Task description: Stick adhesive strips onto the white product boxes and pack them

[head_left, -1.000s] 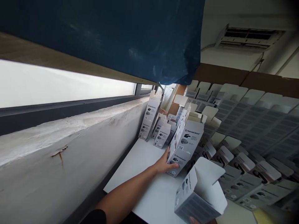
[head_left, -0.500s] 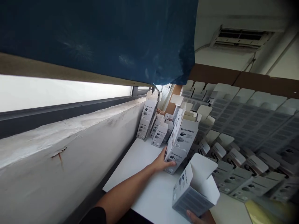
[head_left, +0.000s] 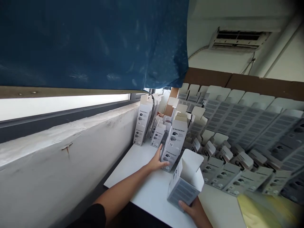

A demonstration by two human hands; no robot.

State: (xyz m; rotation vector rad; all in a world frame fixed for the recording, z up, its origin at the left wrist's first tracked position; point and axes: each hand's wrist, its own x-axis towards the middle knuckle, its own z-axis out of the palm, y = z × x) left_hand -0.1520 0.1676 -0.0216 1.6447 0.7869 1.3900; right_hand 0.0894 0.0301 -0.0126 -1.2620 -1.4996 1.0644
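Observation:
My left hand (head_left: 156, 162) grips the lower of two stacked white-and-grey cardboard boxes (head_left: 169, 157), with its thumb across the printed front and its fingers along the left side. On top of it sits a second box (head_left: 177, 134) with raised flaps. Nearer to me, my right hand (head_left: 193, 209) holds an open-topped box (head_left: 181, 191) from below and the right, tilted, its flaps spread and the part of its inside that shows bare white. Behind the stack stands a smaller-looking box (head_left: 158, 135) of the same print.
A taller pair of boxes (head_left: 142, 122) stands against the white wall (head_left: 95, 148). Rows of similar boxes (head_left: 239, 177) line the right side, some with dark items inside. A blue sheet (head_left: 95, 44) hangs overhead. Yellow material (head_left: 254, 212) lies at lower right. Another person's hand (head_left: 160, 114) shows at the back.
The view has turned slightly, so most things sit further left. More of my right hand and wrist shows beneath the open box. Both hands keep their holds.

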